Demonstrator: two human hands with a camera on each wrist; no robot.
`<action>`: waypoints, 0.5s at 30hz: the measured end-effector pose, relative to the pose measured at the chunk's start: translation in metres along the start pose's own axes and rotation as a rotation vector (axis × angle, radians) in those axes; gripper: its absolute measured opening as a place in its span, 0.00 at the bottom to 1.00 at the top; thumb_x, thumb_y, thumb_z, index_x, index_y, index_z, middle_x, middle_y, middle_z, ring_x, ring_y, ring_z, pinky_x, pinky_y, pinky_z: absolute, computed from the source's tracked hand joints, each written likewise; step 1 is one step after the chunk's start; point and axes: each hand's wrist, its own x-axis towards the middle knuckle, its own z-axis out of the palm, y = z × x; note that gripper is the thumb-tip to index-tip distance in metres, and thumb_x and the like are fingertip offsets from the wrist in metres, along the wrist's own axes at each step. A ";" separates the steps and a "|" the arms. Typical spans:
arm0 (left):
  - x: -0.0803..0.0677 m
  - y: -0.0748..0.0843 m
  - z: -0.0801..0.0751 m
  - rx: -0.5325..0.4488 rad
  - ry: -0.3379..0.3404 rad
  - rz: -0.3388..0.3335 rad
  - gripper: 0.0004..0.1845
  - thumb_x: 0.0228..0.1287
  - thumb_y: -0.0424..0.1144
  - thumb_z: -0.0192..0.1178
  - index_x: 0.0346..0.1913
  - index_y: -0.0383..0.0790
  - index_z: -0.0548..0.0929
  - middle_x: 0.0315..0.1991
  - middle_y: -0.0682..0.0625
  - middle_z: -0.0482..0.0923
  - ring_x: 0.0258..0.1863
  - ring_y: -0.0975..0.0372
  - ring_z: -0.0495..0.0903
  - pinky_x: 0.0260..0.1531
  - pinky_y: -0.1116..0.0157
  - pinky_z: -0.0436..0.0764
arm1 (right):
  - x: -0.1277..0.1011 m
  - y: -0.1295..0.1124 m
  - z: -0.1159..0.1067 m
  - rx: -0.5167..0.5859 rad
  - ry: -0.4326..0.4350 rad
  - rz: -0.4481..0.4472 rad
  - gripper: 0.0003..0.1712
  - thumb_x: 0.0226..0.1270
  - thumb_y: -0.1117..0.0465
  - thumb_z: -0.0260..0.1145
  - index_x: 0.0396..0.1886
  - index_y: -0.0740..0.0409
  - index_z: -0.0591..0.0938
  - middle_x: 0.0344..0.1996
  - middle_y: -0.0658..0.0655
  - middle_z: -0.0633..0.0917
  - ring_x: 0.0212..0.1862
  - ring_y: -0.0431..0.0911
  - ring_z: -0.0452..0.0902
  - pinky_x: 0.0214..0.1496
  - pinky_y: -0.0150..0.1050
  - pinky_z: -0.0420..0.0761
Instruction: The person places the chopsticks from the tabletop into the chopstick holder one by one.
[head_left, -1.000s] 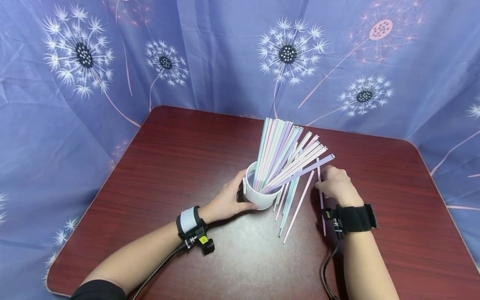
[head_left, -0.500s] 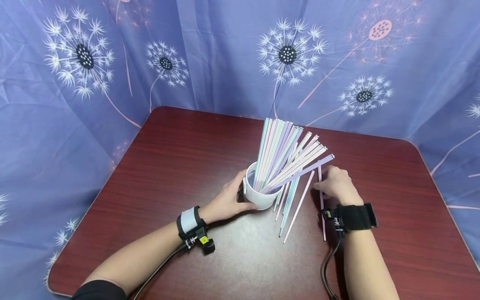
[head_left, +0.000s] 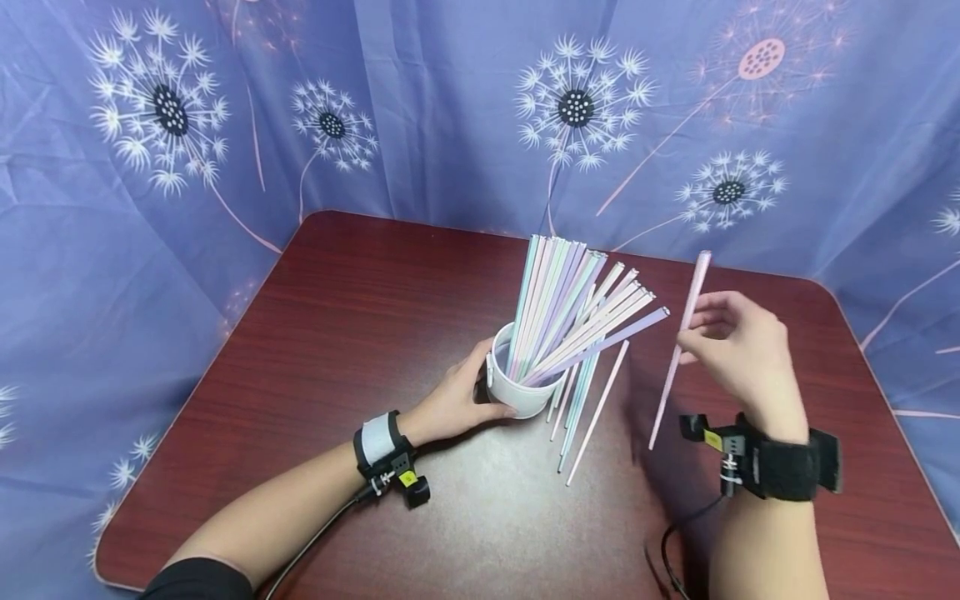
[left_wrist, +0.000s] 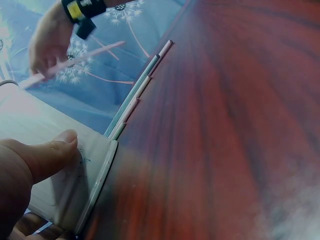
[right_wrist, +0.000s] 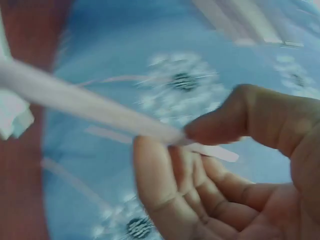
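Right hand (head_left: 738, 346) pinches a pink straw (head_left: 678, 354) between thumb and fingertips, well clear of the table (head_left: 337, 275), straw tilted with its top end toward the far right corner. Right wrist view confirms the pinch near mid-length; picture blurred.

Left hand (head_left: 453, 400) wraps the white cup (head_left: 517, 392) from its near-left side, thumb on the wall, holding it steady near the table's middle. The cup carries a bundle (head_left: 570, 304) of pastel straws fanning toward the far edge and right.

Judgement: the straw would go in best lower end first, aimed at the gap on the cup's near-right rim, under the leaning fan; keep the cup braced so it does not tip.

In the way: the lowest purple straw (head_left: 600, 346) juts right across the approach. Loose straws (head_left: 581, 408) lie on the table just right of the cup, partly under the fan. Flowered blue cloth (head_left: 187, 125) hangs behind the far and left edges.
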 end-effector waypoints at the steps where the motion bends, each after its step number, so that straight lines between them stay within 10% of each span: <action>1: 0.000 0.000 0.000 0.004 0.001 0.001 0.57 0.47 0.48 0.77 0.75 0.67 0.49 0.68 0.56 0.66 0.66 0.64 0.66 0.65 0.56 0.66 | -0.004 -0.005 -0.004 0.148 0.030 -0.005 0.16 0.61 0.70 0.66 0.49 0.65 0.77 0.33 0.57 0.84 0.28 0.38 0.83 0.29 0.35 0.84; 6: 0.001 -0.001 0.000 0.011 0.004 0.012 0.57 0.46 0.49 0.77 0.75 0.66 0.50 0.68 0.56 0.67 0.66 0.62 0.66 0.66 0.54 0.66 | -0.017 -0.029 -0.013 0.901 0.197 -0.165 0.15 0.55 0.85 0.61 0.43 0.84 0.74 0.31 0.68 0.83 0.29 0.52 0.83 0.29 0.43 0.85; 9: 0.001 -0.001 0.000 0.010 0.003 0.010 0.57 0.46 0.50 0.77 0.75 0.66 0.49 0.68 0.57 0.67 0.67 0.63 0.66 0.66 0.54 0.66 | -0.022 -0.043 -0.011 1.097 0.221 -0.291 0.13 0.55 0.89 0.57 0.41 0.92 0.70 0.31 0.74 0.81 0.28 0.57 0.81 0.30 0.48 0.85; 15: 0.001 -0.001 0.001 0.009 -0.002 -0.001 0.57 0.47 0.49 0.77 0.75 0.68 0.49 0.68 0.57 0.67 0.66 0.64 0.66 0.66 0.56 0.66 | -0.034 -0.062 0.005 0.788 0.078 -0.312 0.12 0.59 0.81 0.63 0.42 0.86 0.76 0.29 0.72 0.84 0.29 0.55 0.84 0.40 0.41 0.84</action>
